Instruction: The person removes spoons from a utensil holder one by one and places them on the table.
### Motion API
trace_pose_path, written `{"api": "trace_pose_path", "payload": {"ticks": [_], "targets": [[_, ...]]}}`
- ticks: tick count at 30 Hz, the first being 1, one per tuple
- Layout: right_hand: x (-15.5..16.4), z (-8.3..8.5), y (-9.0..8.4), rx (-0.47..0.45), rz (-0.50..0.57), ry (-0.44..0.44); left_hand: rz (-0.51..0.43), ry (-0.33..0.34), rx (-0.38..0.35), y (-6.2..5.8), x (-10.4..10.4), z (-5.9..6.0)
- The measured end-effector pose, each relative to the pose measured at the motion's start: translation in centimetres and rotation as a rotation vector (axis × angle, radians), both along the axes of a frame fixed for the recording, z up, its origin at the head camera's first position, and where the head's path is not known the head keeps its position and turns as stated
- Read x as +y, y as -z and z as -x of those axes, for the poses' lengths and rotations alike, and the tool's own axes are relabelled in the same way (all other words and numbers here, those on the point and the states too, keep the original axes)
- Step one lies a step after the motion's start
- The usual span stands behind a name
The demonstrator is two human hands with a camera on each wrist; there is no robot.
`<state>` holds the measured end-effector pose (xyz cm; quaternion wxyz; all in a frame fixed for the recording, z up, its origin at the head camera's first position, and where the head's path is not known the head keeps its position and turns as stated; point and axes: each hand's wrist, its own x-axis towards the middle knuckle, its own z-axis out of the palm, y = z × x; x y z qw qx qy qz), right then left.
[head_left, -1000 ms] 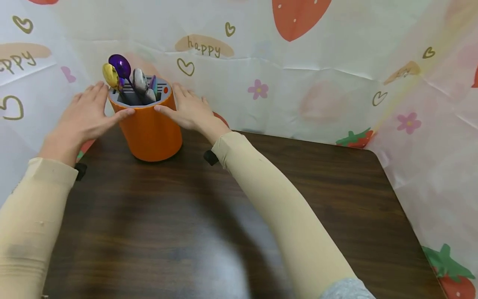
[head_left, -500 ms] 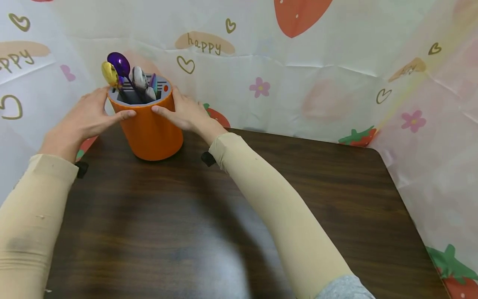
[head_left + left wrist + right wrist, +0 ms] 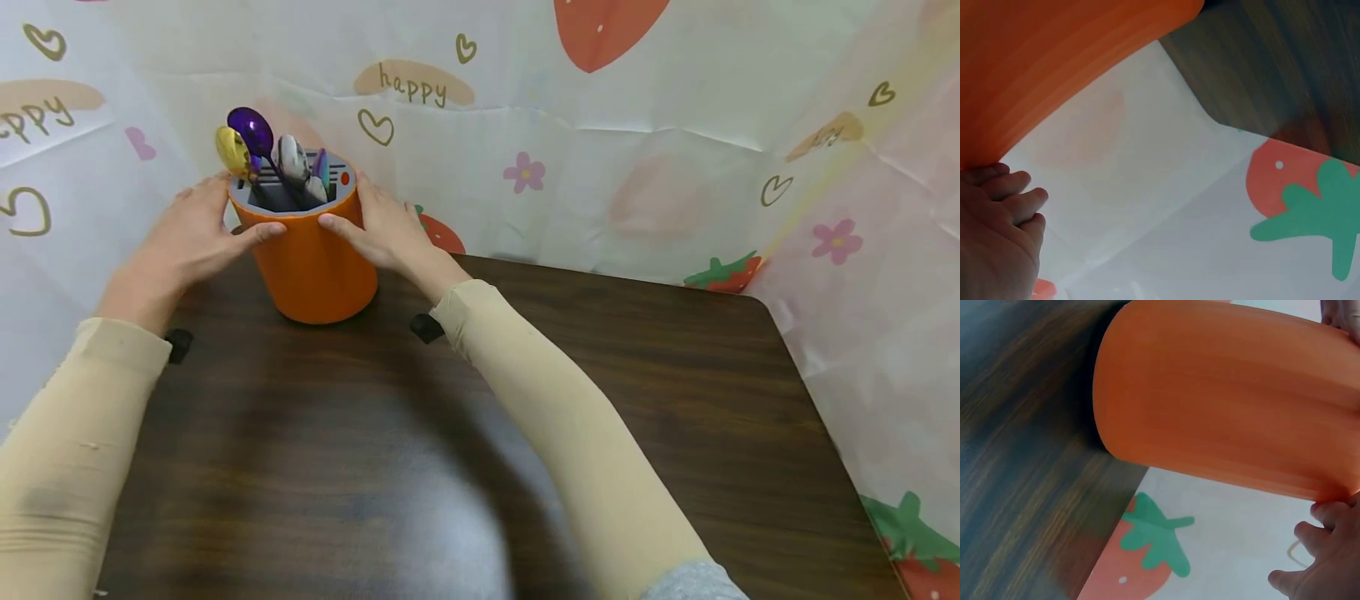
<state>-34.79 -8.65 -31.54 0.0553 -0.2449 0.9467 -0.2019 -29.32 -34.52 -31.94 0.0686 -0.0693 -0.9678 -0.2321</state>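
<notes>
An orange utensil holder (image 3: 318, 271) with a grey slotted top stands upright at the back left of the table. Out of its top stick a purple spoon (image 3: 251, 131), a gold spoon (image 3: 232, 152), a silver spoon (image 3: 293, 158) and an iridescent utensil (image 3: 322, 166). My left hand (image 3: 187, 237) grips the holder's left side near the rim, its thumb across the front. On the other side my right hand (image 3: 393, 233) holds it likewise, thumb at the front rim. In the right wrist view, some right-hand fingers (image 3: 1314, 539) spread away from the orange wall.
The dark wooden table (image 3: 600, 375) meets a printed cloth backdrop (image 3: 637, 108) behind, and its right edge runs along more of that cloth. A black wrist strap piece (image 3: 427, 327) shows under the right wrist.
Both hands first lay around the rim with the left fingers more raised; these have since settled lower. The holder, with its spoons, has shifted slightly to the right between the hands.
</notes>
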Motion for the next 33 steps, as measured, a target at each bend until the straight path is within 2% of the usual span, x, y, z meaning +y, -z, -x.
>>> {"api": "trace_pose_path", "payload": {"ticks": [2,8,14,25,33], "targets": [[0.5,-0.1,0.2,-0.002,0.007,0.005,0.021,0.008,0.015,0.1,0.5,0.0],[2.4,-0.1,0.5,0.03,0.01,0.005,0.072,0.019,-0.003,0.3,1.9,0.4],[4.2,-0.1,0.6,0.06,0.009,0.014,0.089,0.031,-0.015,0.2,3.8,0.9],[8.4,-0.6,0.7,0.077,0.043,0.058,0.076,0.086,0.039,0.3,7.7,2.0],[11.5,-1.6,1.2,0.079,0.054,0.083,0.071,0.105,0.029,0.5,10.9,1.5]]}}
